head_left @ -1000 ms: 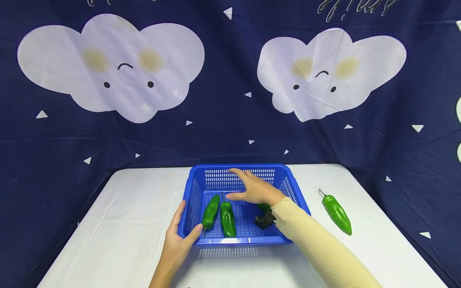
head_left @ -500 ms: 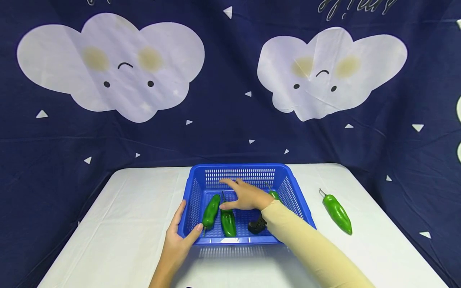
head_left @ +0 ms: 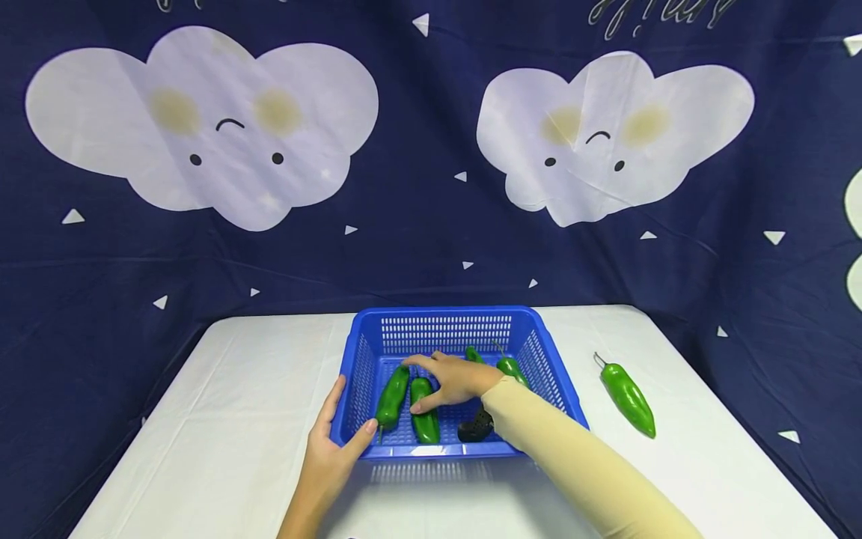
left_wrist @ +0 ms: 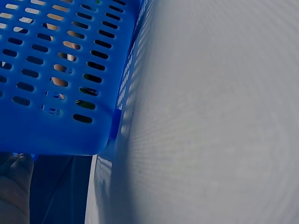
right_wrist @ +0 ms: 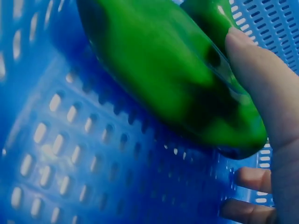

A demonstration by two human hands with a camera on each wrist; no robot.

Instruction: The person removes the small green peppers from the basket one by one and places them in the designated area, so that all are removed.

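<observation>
A blue plastic basket [head_left: 471,451] stands on the white table. My left hand [head_left: 328,451] holds its front left corner, thumb over the front rim and fingers along the outer left side. In the left wrist view the slotted basket wall [left_wrist: 56,130] fills the upper left. My right hand [head_left: 459,378] reaches down inside, fingers spread over the middle green pepper [head_left: 426,428]. Its thumb overlaps that pepper, and its index fingertip is at the upper end of the leftmost green pepper [head_left: 392,403]. The right wrist view shows a green pepper [right_wrist: 159,65] beside the thumb [right_wrist: 261,79].
Two more green peppers lie at the basket's right: one with its stem up [head_left: 512,367], the other partly hidden behind the hand [head_left: 473,354]. Another long green pepper [head_left: 628,399] lies on the table right of the basket. A dark blue cloud-print curtain [head_left: 417,247] hangs behind.
My right hand has moved left and toward me, lowering over the middle pepper. Peppers at the basket's right have come into sight. My left hand stays at the corner.
</observation>
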